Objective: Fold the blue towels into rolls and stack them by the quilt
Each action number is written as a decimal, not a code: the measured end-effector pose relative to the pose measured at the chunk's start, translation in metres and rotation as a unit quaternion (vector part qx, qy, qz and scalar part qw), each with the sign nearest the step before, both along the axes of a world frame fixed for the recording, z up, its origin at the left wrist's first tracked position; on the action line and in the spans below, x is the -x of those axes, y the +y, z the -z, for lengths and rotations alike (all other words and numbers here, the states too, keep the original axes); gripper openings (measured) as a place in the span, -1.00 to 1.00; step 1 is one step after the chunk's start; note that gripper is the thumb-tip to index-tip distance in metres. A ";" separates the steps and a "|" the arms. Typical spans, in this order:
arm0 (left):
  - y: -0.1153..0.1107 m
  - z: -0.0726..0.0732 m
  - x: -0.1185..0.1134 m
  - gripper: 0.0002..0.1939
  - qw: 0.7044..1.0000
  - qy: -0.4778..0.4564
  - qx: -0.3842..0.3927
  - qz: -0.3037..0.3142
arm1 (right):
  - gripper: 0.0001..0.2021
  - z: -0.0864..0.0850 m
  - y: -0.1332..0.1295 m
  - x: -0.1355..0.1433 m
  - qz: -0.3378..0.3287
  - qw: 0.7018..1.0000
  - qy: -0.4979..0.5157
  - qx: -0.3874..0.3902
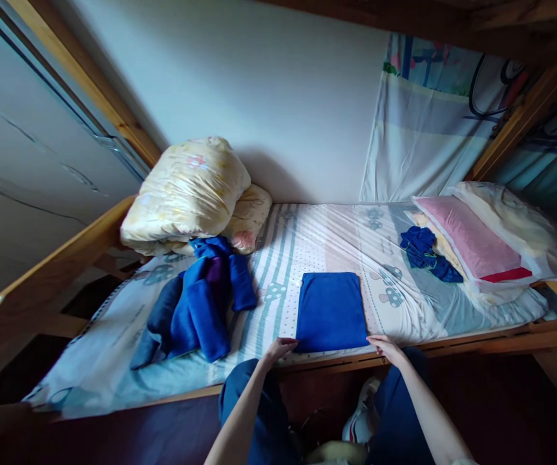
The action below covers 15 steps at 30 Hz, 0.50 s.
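A blue cloth (331, 310), folded into a neat flat rectangle, lies on the bed sheet (283, 258) near the front edge. Its near left corner is pinched between the fingers of my left hand (281, 349). At the near right corner, the fingertips of my right hand (388, 349) grip the cloth in the same way. Whether it is a garment cannot be made out from its folded shape. To the left, a rumpled blue jacket (205, 310) with its sleeves spread lies on the sheet.
A bulky pale yellow quilt (186, 194) is heaped at the back left. Crumpled dark blue cloth (426, 252) sits beside a pink pillow (470, 236) on the right. The wooden bed rail (501, 337) runs along the front; bunk beams hang overhead.
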<state>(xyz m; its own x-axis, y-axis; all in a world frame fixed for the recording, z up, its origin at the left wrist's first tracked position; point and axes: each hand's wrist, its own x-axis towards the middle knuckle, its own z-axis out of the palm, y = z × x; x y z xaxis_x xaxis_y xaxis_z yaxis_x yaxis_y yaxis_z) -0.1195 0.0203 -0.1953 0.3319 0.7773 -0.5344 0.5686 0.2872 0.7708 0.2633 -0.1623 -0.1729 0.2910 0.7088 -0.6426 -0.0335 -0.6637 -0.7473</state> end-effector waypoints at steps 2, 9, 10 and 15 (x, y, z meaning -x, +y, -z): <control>0.010 -0.003 -0.004 -0.56 1.000 -0.012 0.028 0.003 | -0.64 -0.002 0.010 -0.001 0.002 1.000 0.018 0.006; 0.048 -0.005 -0.017 -0.30 0.993 -0.067 0.087 -0.039 | -0.64 -0.004 0.062 -0.010 0.002 1.000 -0.005 -0.018; 0.054 -0.003 -0.020 -0.27 0.992 -0.077 0.091 -0.042 | -0.61 -0.004 0.069 -0.012 -0.002 1.000 -0.020 -0.023; 0.082 0.011 -0.038 -0.25 0.989 -0.124 0.067 -0.055 | -0.54 0.000 0.105 -0.026 0.009 0.999 -0.031 -0.044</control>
